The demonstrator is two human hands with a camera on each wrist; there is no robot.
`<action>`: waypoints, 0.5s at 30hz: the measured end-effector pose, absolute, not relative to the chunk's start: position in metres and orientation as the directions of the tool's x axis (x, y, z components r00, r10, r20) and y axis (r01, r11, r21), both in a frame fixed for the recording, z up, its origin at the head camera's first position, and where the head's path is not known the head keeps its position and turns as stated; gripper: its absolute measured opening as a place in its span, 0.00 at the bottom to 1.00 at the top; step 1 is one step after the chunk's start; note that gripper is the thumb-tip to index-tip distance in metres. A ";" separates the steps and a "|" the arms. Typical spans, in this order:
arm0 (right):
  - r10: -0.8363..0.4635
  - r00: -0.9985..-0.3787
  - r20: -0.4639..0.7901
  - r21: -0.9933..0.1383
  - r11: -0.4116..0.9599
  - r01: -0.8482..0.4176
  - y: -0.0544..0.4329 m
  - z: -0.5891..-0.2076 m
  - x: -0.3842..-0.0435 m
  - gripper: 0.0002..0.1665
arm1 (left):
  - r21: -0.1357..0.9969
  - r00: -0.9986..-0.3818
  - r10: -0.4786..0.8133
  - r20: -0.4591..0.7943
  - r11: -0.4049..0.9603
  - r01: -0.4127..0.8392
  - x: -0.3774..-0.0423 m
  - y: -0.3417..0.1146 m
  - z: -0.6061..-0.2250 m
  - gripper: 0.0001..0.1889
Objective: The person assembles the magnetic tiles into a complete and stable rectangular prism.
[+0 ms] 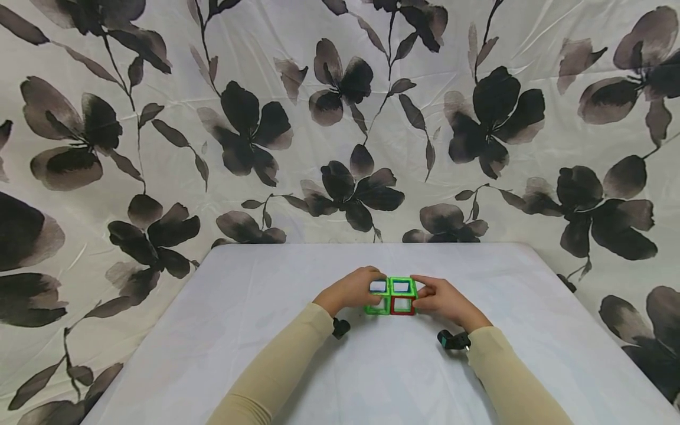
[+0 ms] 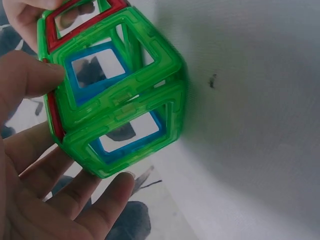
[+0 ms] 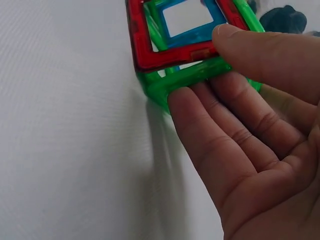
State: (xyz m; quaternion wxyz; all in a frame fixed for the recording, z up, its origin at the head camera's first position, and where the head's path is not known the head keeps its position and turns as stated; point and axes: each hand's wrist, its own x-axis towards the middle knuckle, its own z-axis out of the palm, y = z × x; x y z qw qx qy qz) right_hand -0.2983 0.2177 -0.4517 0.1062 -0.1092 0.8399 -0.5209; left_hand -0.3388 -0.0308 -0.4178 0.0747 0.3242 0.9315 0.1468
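Note:
A small boxy structure of magnetic tiles (image 1: 390,295) stands on the white table, two squares wide and two high in the head view. My left hand (image 1: 352,289) grips its left side; in the left wrist view the thumb lies on a green tile (image 2: 90,114) while the other fingers spread around the edge. On the right side my right hand (image 1: 446,300) holds the structure. In the right wrist view that thumb presses near the corner of a red tile (image 3: 175,57), with fingertips against a green side. Blue frames (image 2: 95,92) show through the openings.
The white table (image 1: 239,330) stretches around the structure, its far edge against a hanging cloth (image 1: 414,147) with dark flowers. A black wrist device (image 1: 341,328) sits at the left wrist, another black device (image 1: 453,340) at the right.

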 end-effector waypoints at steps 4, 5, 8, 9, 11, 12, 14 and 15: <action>-0.293 -0.954 -0.068 -0.892 0.447 -0.073 0.214 -0.451 -0.302 0.44 | 0.327 -0.794 0.606 -0.044 0.760 0.562 -0.337 -0.033 -0.417 0.29; -0.290 -0.954 -0.072 -0.893 0.446 -0.068 0.214 -0.451 -0.303 0.44 | 0.328 -0.797 0.602 -0.045 0.762 0.558 -0.337 -0.033 -0.416 0.29; -0.288 -0.954 -0.079 -0.889 0.453 -0.064 0.214 -0.451 -0.304 0.44 | 0.332 -0.801 0.597 -0.052 0.767 0.550 -0.336 -0.033 -0.415 0.29; -0.287 -0.955 -0.079 -0.889 0.454 -0.063 0.214 -0.451 -0.304 0.44 | 0.330 -0.801 0.597 -0.052 0.767 0.550 -0.336 -0.032 -0.415 0.29; -0.287 -0.955 -0.077 -0.888 0.455 -0.065 0.214 -0.450 -0.304 0.44 | 0.331 -0.800 0.597 -0.052 0.766 0.551 -0.336 -0.032 -0.414 0.29; -0.289 -0.954 -0.077 -0.887 0.457 -0.067 0.215 -0.450 -0.304 0.44 | 0.332 -0.800 0.598 -0.051 0.765 0.552 -0.336 -0.032 -0.414 0.29; -0.289 -0.954 -0.074 -0.887 0.457 -0.070 0.215 -0.449 -0.304 0.43 | 0.333 -0.797 0.602 -0.046 0.762 0.556 -0.336 -0.032 -0.414 0.29; -0.289 -0.954 -0.073 -0.887 0.457 -0.071 0.215 -0.449 -0.304 0.44 | 0.335 -0.796 0.603 -0.045 0.760 0.557 -0.336 -0.033 -0.415 0.30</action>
